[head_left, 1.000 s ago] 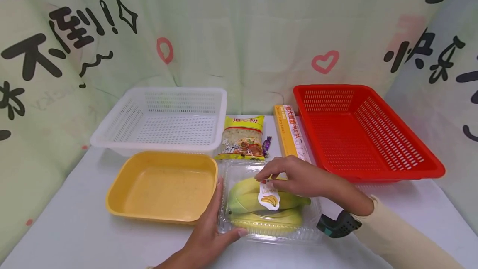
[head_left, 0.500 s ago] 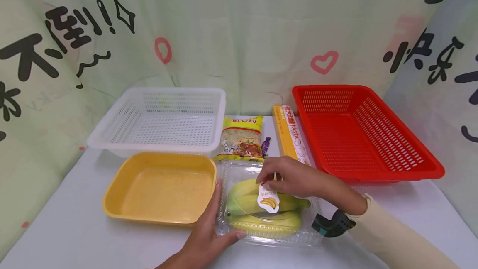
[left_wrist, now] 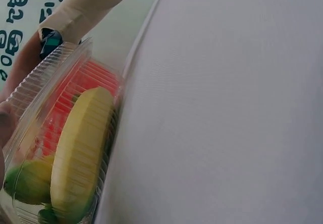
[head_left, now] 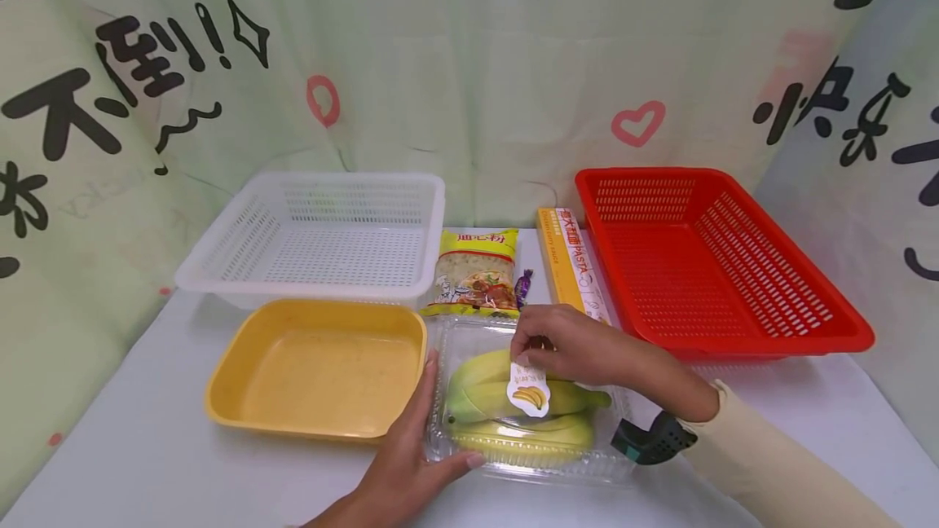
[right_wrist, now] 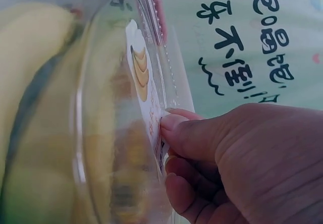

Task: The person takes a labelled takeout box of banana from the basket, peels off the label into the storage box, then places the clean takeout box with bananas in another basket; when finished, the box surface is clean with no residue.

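A clear plastic clamshell box (head_left: pixel 469 446) with yellow-green bananas (head_left: pixel 477 402) inside lies at the table's front middle. On its lid is a white label (head_left: pixel 529 391) with a banana picture. My right hand (head_left: pixel 572 345) pinches the label's upper end between thumb and forefinger; in the right wrist view that end stands slightly off the lid while the picture end lies against it. My left hand (head_left: pixel 411 446) rests against the box's left side with straight fingers, its thumb on the front left corner. In the left wrist view, the ribbed box side and a banana (left_wrist: pixel 83 153) show.
A yellow tub (head_left: pixel 315 426) stands left of the box, with a white basket (head_left: pixel 220 288) behind it. Behind the box lie a noodle bag (head_left: pixel 477 271), a purple-wrapped candy (head_left: pixel 523 288) and a pasta box (head_left: pixel 568 259). A red basket (head_left: pixel 704 267) stands at the right.
My right thumb and fingers have drawn together on the label's upper end, and the hand has shifted slightly. The left hand and the box stay in place.
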Motion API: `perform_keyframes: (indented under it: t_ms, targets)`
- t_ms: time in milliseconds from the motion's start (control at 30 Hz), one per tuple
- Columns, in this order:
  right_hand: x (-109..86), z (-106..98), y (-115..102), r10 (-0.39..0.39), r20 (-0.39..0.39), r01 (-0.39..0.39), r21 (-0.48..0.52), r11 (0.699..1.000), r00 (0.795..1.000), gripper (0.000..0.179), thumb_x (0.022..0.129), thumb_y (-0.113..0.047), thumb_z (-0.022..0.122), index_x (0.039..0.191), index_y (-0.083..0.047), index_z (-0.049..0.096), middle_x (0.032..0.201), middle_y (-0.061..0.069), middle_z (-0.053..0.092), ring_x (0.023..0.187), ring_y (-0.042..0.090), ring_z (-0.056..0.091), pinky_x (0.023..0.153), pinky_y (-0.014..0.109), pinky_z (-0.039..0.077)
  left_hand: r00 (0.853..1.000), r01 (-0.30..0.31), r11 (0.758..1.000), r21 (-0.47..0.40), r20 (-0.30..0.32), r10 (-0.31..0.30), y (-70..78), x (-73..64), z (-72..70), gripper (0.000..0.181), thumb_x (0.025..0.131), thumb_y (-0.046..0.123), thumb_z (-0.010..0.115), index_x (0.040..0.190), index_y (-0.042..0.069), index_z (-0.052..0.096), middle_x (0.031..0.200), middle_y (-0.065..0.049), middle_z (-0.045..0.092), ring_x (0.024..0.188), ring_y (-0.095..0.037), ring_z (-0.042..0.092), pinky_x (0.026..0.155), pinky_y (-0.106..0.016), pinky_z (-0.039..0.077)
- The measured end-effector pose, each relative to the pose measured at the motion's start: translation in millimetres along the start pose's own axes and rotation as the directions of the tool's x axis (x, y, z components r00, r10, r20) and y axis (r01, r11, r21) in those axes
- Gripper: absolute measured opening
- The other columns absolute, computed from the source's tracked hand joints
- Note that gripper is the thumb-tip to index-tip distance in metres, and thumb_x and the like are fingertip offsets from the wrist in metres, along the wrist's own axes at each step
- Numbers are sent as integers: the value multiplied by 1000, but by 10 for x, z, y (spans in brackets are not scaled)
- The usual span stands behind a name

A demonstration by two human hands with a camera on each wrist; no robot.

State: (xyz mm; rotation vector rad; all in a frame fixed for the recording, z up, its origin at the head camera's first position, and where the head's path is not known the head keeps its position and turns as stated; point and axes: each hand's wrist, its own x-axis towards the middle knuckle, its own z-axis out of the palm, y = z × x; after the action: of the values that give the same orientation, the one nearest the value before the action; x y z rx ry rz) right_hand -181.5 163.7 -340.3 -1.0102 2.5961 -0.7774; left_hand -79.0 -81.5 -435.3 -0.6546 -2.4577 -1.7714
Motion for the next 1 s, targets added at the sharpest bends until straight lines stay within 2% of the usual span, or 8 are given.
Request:
perform_keyframes:
  t_ms: [100, 333, 633, 1000]
  targets:
    - [-8, 5, 18, -10, -10, 10, 21, 1000, 1000, 14, 87, -8, 73, 89, -21, 68, 87, -12, 59, 81, 11, 56, 71, 22, 53, 1000, -4, 1000, -3, -2, 4, -2, 5, 4, 110, 79, 29, 81, 157, 11, 6, 162, -3, 6, 146, -18, 9, 112, -19, 11]
    - [-25, 13, 91, -46, -25, 49, 109, 993, 999, 14, 89, -7, 71, 89, -20, 65, 89, -10, 60, 82, 13, 56, 72, 27, 53, 999, 36, 999, 4, 2, -36, 11, 12, -5, 111, 78, 31, 82, 158, 14, 6, 162, 1, 6, 145, -15, 9, 112, -19, 11]
    - [-37, 30, 146, -51, -24, 55, 198, 979, 998, 10, 89, -9, 71, 91, -17, 67, 88, -8, 62, 83, 15, 58, 72, 29, 54, 998, 58, 998, -4, 2, -58, 17, 6, -4, 112, 77, 32, 82, 158, 15, 6, 162, 2, 7, 145, -13, 10, 112, -18, 12]
    - [-59, 38, 227, -81, -29, 86, 344, 935, 996, 7, 92, -7, 67, 93, -14, 66, 93, -1, 63, 91, 21, 57, 79, 30, 53, 998, 69, 998, -16, 6, -68, 20, 12, 0, 113, 77, 32, 83, 158, 16, 4, 162, 2, 6, 145, -12, 9, 112, -18, 12]
